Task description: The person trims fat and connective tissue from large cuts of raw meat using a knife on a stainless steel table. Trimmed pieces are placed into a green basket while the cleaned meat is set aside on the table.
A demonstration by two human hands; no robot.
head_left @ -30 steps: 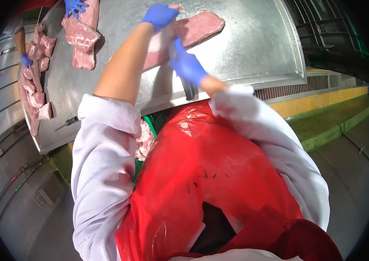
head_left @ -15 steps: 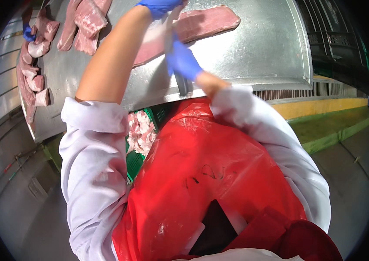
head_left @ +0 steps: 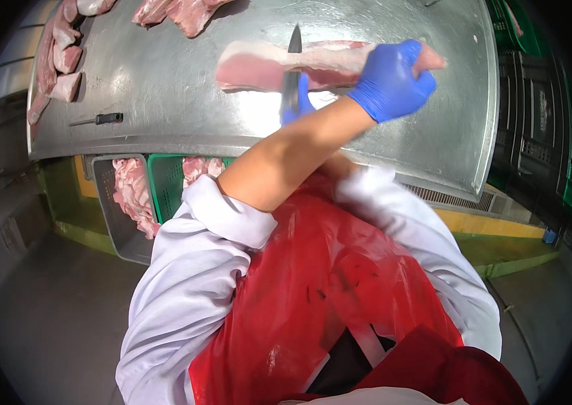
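Observation:
A long pork loin [head_left: 252, 71], pink with a pale fatty layer, lies across the metal table. My left hand [head_left: 394, 81], in a blue glove, is closed around its right end, and a bit of meat sticks out past the fingers. My left forearm crosses over my right one. Partly behind it, my right hand [head_left: 299, 104], also blue-gloved and slightly blurred, grips a knife [head_left: 295, 39]. The blade points away from me; its tip shows beyond the loin's far edge, while the meat hides its middle.
On the metal table [head_left: 164, 88], more meat pieces [head_left: 188, 13] lie at the far edge and along the left side [head_left: 66, 57]. A thin black-handled tool [head_left: 108, 118] rests near the front left. Below stand a grey crate [head_left: 105, 192] and a green crate [head_left: 164, 182] holding trimmings.
My left hand has come nearer and across to the right, onto the loin's end, with its forearm now over my right arm. Another person's gloved hand at far left is out of view.

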